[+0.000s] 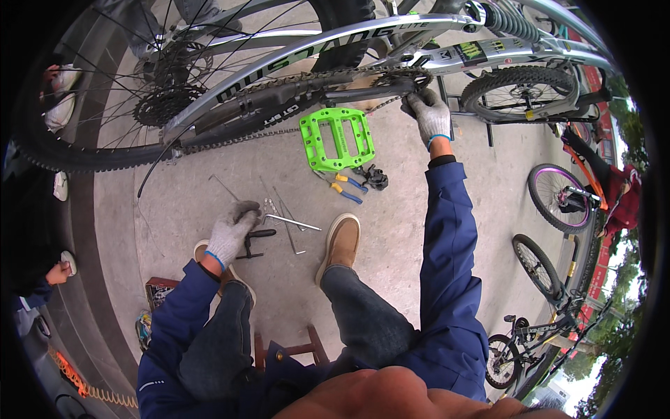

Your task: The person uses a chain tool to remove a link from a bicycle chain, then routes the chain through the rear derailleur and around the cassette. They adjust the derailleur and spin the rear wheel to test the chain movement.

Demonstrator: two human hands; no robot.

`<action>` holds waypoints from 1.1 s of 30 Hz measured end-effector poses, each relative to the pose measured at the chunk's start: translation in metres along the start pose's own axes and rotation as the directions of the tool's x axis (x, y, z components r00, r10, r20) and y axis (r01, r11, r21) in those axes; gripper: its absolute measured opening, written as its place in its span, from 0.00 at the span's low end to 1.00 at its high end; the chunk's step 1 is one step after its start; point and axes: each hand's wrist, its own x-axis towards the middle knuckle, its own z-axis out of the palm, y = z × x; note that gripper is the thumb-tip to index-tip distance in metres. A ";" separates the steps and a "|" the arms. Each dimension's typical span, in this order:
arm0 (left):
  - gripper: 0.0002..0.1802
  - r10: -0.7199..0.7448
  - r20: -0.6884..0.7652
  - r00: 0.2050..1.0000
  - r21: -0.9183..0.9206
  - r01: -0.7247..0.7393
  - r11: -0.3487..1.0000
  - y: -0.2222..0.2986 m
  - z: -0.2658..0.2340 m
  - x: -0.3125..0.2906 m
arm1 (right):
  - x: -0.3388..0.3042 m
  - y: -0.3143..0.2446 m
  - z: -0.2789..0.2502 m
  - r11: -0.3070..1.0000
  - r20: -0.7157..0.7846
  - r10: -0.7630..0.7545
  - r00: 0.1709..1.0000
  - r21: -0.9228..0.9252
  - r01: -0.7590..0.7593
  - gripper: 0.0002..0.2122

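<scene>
A silver mountain bike (349, 42) stands across the top, its rear wheel (105, 91) at the left. My right hand (429, 115), in a grey knit glove, reaches up and grips the chainring and chain (412, 80) by the black crank arm (363, 91), which carries a bright green flat pedal (337, 138). Down on the concrete my gloved left hand (232, 230) closes around a black-handled tool (257, 236). Beside it lie hex keys (293, 223) and other thin metal tools. Both sleeves are blue.
Blue-and-yellow-handled pliers (347, 187) and a small black part (377, 178) lie under the pedal. My tan shoes (340, 241) rest on the ground. More bikes (558, 199) stand at the right. Another person's hand (57, 272) shows at the left, near a curb.
</scene>
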 end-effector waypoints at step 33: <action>0.19 -0.032 0.076 0.997 0.024 0.030 0.999 -0.004 0.003 -0.007 | -0.020 -0.001 0.027 0.980 0.118 0.174 0.978 0.075 -0.183 0.17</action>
